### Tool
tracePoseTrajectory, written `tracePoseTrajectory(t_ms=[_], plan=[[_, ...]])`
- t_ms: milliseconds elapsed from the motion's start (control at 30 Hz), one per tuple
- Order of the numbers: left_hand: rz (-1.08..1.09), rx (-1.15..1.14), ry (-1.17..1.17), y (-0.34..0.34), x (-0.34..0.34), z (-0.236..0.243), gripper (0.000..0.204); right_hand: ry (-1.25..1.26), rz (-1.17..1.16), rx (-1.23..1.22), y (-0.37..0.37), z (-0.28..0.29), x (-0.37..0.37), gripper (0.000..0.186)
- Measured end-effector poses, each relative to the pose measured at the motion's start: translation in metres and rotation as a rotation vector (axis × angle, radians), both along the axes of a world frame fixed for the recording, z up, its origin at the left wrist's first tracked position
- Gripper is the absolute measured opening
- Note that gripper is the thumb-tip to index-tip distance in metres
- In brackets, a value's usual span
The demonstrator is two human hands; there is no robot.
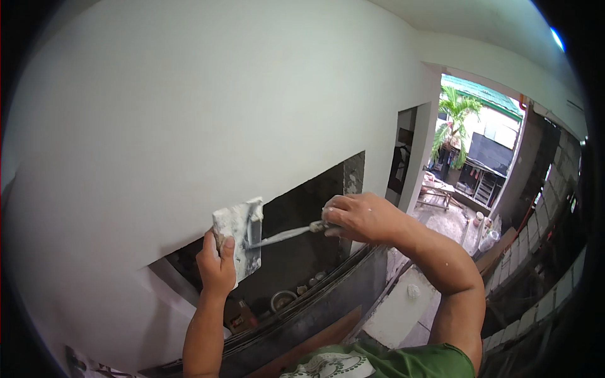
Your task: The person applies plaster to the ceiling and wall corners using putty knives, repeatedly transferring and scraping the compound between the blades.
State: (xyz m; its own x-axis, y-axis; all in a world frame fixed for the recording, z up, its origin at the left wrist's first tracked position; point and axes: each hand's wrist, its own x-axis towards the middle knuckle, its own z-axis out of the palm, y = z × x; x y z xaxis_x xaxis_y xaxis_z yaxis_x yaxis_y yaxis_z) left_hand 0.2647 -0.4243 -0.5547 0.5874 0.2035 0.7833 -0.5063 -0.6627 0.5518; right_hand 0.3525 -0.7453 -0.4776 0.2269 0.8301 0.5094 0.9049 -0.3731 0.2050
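Observation:
My left hand grips a flat rectangular plate by its left edge, thumb on the near face. White paste coats much of the plate, and a dark patch shows on its right side. In my right hand is a putty knife, held by its handle with the fingers closed round it. Its blade is smeared white and reaches left to the plate's face, where the tip appears to touch. White specks stick to my right hand and forearm.
A smooth white wall fills the left and middle, with a dark rectangular opening in it. Inside are a round metal object and a box. At right, a doorway leads outside to a palm and a table.

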Motion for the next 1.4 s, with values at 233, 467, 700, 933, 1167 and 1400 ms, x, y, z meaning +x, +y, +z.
tracePoseTrajectory(t_ms=[233,467,700,933,1167,1400], plan=[[0.086,0.518,-0.144,0.024,0.002,0.012,0.039,-0.241,-0.168,0.192,-0.004,0.049,0.022,0.03],[-0.021,-0.245,-0.352,0.081,0.058,0.079,0.031,-0.634,-0.326,0.443,0.011,0.136,0.039,0.027],[-0.273,-0.411,-0.606,0.125,0.128,0.157,0.033,-0.937,-0.378,0.557,0.057,0.262,0.064,0.019],[-0.054,-0.174,-0.656,0.149,0.17,0.137,0.04,-1.092,-0.473,0.496,0.14,0.367,0.081,0.017],[-0.068,-0.146,-0.624,0.163,0.176,0.122,0.055,-0.989,-0.87,0.369,0.195,0.417,0.064,0.026],[-0.022,-0.082,-0.5,0.167,0.171,0.121,0.064,-0.994,-0.92,0.298,0.219,0.433,0.058,0.029]])
